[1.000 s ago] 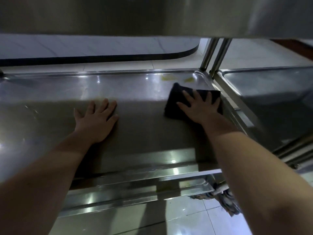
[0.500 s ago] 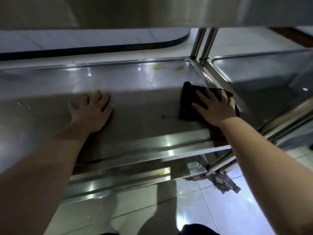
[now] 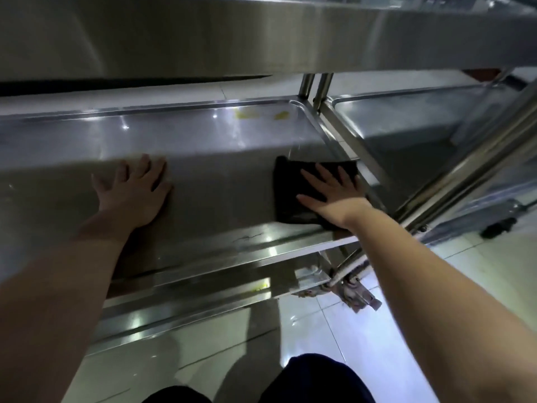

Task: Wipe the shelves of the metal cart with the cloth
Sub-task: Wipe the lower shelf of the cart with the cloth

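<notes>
We find the right hand with its grip wide and flat, fingers straight and spread, pressing palm-down on the black cloth and curled round nothing; the left hand likewise has its grip wide, palm flat on the bare metal of the shelf, well apart from the cloth. The cloth lies folded, dark and flat at the near right end of that shelf, its right edge just beside the raised rim. We record two yellow stains near the far edge, apart from the cloth.
</notes>
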A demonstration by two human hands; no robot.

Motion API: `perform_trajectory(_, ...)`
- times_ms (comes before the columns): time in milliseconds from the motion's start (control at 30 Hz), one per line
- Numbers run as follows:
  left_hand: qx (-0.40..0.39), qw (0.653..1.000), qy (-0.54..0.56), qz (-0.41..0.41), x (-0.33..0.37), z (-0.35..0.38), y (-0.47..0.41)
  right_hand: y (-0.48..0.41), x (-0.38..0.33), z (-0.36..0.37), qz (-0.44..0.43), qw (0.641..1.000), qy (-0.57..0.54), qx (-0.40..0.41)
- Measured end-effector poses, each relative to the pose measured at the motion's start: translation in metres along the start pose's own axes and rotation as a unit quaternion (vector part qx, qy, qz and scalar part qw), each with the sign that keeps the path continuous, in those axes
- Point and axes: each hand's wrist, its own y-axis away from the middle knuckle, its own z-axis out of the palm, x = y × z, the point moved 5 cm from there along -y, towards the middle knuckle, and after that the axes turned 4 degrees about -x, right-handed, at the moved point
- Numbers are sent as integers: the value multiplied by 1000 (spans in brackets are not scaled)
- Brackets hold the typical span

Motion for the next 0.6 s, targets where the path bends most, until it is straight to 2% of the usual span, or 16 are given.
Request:
perform_trajectory(67, 1, 1000, -1, 0, 3, 1, 0, 11, 30, 1, 15, 1000, 18, -15)
perform_trajectory(167, 0, 1000, -1, 4, 5, 3, -1, 25, 17, 7, -3, 1000, 29, 2)
perform_trajectory(233, -6, 1000, 1, 3, 3, 3, -2, 28, -30, 11, -29, 999, 39, 17)
perform_trajectory(333, -1, 1000, -2, 11, 1, 4, -3, 35, -132, 23, -126, 991, 46, 25)
perform_trajectory(400, 3, 1000, -5, 12, -2, 5, -3, 41, -170, 28, -178, 984, 30, 13)
perform_trajectory(500, -2, 1000, -4, 12, -2, 5, -5, 34, -138, 20, -170, 985, 2, 35)
perform_trajectory(600, -2, 1000, 4, 10, 1, 5, -5, 23, -48, 8, -80, 996, 14, 23)
